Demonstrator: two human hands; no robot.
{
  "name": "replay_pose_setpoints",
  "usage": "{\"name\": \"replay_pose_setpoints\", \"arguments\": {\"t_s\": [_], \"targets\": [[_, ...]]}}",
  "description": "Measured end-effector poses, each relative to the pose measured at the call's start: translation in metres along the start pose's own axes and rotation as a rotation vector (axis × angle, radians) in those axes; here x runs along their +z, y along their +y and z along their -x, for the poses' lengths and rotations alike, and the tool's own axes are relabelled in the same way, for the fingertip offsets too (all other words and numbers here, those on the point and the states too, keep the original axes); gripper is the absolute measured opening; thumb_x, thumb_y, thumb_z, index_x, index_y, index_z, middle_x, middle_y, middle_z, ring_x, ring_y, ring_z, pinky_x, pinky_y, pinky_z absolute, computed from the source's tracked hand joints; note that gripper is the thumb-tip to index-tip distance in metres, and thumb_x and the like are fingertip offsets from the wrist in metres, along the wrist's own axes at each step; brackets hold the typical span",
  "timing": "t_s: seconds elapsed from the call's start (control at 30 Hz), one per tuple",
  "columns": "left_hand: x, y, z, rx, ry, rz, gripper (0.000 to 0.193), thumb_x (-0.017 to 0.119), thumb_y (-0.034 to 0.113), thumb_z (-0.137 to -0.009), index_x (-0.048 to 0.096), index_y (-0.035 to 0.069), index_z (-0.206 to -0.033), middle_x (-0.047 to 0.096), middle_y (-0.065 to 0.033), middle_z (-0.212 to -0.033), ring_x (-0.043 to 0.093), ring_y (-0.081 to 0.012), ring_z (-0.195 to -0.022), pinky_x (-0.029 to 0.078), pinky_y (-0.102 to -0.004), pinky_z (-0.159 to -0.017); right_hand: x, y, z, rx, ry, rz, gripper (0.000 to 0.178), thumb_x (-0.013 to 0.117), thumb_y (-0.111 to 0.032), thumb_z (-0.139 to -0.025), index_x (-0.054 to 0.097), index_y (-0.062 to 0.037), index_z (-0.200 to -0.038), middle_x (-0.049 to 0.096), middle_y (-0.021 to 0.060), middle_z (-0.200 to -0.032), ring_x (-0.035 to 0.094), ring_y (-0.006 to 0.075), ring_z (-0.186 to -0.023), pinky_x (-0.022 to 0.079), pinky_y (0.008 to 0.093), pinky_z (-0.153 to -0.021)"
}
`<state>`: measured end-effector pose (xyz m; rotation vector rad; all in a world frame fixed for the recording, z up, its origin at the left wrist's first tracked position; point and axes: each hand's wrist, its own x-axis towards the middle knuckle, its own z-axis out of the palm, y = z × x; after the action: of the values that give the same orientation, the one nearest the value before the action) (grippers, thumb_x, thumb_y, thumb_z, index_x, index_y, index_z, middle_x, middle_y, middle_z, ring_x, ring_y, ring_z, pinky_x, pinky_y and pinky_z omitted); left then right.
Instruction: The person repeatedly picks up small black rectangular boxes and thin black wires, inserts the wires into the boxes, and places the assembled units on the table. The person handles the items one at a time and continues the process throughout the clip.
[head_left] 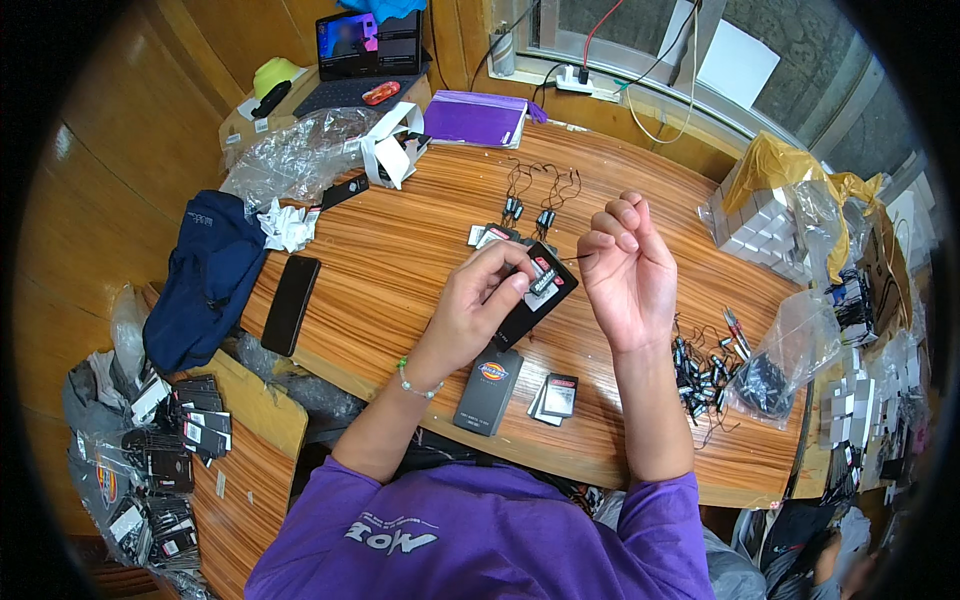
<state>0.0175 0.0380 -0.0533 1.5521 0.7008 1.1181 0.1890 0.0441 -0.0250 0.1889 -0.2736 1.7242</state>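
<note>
My left hand [474,305] is closed on a black hang tag [550,300] with a red-and-white label, held tilted above the table. A short dark cord [574,258] runs from the tag toward my right hand [634,285], which is raised with its fingers curled in; its grip on the cord is partly hidden. Below the tag lies a dark grey tag stack [488,392] with a coloured oval emblem. Beside it rests a small pile of black-and-white cards [555,397]. Beyond my hands are tags with looped black cords [530,212].
Loose black cords [702,368] and a clear bag [790,350] lie at the right, with wrapped white boxes [765,225] behind. A phone [291,305] and navy cloth [207,280] are at the left. Farther back are a purple folder [472,118] and a laptop [365,60].
</note>
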Motion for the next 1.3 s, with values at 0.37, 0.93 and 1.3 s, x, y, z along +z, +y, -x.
{"name": "replay_pose_setpoints", "arguments": {"t_s": [0.37, 0.93, 1.3], "targets": [[0.002, 0.006, -0.002, 0.197, 0.212, -0.397, 0.013, 0.065, 0.013, -0.077, 0.06, 0.001, -0.079, 0.052, -0.0114, -0.106, 0.051, -0.0193, -0.091, 0.041, -0.0288, -0.08, 0.006, 0.003, 0.002, 0.023, 0.028, 0.037, 0.011, 0.044, -0.016, -0.093, 0.049, -0.007, -0.096, 0.049, 0.0029, -0.076, 0.044, 0.0108, -0.064, 0.043, 0.0273, -0.067], [-0.009, 0.029, 0.002, 0.241, 0.185, -0.248, 0.019, 0.064, 0.004, -0.077, 0.065, 0.001, -0.096, 0.061, -0.0096, -0.09, 0.058, -0.0168, -0.083, 0.044, -0.0262, -0.075, 0.019, 0.007, 0.006, 0.102, -0.021, 1.012, 0.015, 0.053, -0.005, -0.085, 0.047, -0.0015, -0.099, 0.059, 0.007, -0.074, 0.054, 0.0107, -0.066, 0.044, 0.0218, -0.063], [-0.01, 0.026, 0.003, 0.201, 0.17, 0.191, 0.018, 0.061, -0.003, -0.079, 0.063, -0.003, -0.097, 0.06, -0.0089, -0.095, 0.057, -0.0128, -0.09, 0.045, -0.0243, -0.079, 0.018, 0.013, 0.008, 0.203, -0.059, 1.074, 0.018, 0.053, -0.002, -0.084, 0.045, -0.0017, -0.099, 0.058, 0.0039, -0.073, 0.056, 0.0101, -0.071, 0.044, 0.023, -0.067]]}}
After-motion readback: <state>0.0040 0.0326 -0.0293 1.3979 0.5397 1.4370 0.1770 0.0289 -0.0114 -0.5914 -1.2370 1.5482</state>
